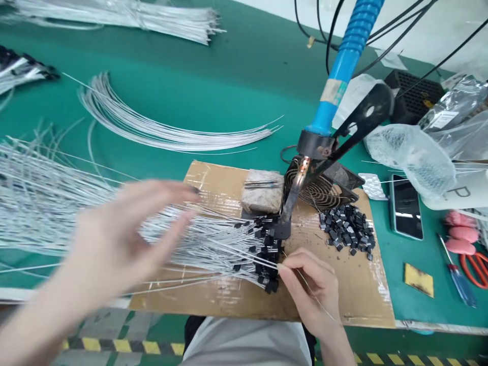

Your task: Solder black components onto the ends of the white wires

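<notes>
My left hand (125, 239), blurred by motion, hovers over a wide bundle of thin white wires (213, 249) with thumb and fingers apart and nothing seen between them. Black connectors (269, 254) sit on the wires' right ends, crowded together on cardboard. Beside them, my right hand (310, 287) is closed in a pinch. A thin length of solder wire (310, 291) runs through its fingers, and the tips of white wires meet the fingertips. Just above the connectors stands a soldering iron (305, 173) with a blue handle, its tip pointing down.
A cardboard sheet (358, 300) covers the green table (229, 91). Behind the iron lies a round-grilled fan (316, 188), with a pale block (263, 198) to its left. Loose black parts (346, 229), a phone (406, 206), a screwdriver (459, 279) and scissors (475, 267) are at right.
</notes>
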A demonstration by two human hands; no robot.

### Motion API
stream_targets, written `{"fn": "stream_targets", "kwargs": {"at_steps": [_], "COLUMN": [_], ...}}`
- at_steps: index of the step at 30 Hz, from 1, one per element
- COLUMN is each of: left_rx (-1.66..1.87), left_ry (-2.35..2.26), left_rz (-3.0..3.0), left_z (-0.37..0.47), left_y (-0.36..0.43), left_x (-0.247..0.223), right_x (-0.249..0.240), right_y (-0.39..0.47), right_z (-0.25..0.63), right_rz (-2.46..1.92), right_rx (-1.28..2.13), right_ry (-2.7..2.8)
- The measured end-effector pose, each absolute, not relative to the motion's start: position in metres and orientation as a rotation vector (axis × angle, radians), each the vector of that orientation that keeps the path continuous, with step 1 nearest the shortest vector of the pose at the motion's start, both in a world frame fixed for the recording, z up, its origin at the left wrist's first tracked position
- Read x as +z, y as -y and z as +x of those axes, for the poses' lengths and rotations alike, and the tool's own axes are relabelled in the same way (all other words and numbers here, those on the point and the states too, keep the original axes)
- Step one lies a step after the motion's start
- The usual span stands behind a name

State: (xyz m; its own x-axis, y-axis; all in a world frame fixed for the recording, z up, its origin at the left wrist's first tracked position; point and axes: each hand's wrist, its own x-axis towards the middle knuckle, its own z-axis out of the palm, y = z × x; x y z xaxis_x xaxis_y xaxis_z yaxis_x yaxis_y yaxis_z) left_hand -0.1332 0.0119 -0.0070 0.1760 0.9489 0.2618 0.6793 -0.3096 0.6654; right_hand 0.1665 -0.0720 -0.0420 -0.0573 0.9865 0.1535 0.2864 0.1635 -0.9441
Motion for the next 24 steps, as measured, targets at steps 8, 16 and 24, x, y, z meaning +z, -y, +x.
{"fn": "stream_targets", "kwargs": {"at_steps": [8, 16, 24], "left_rx": [0.836, 0.522, 0.607], "left_ry": [-1.102, -1.152, -1.194], "left_rz": [2.167, 1.729, 1.503], "left_z": [-0.023, -0.03, -0.027], "left_y": [0.035, 0.027, 0.021], "left_x": [-0.004, -0.018, -0.013], "right_x": [-0.037, -0.039, -0.04], "right_y": [0.074, 0.071, 0.078], "right_z": [0.161, 0.152, 0.153], "right_rz": [-1.252, -1.325, -1.293], "right_rx": [0.829, 0.847, 1.273], "right_ry": [1.593, 1.436, 0.746]}}
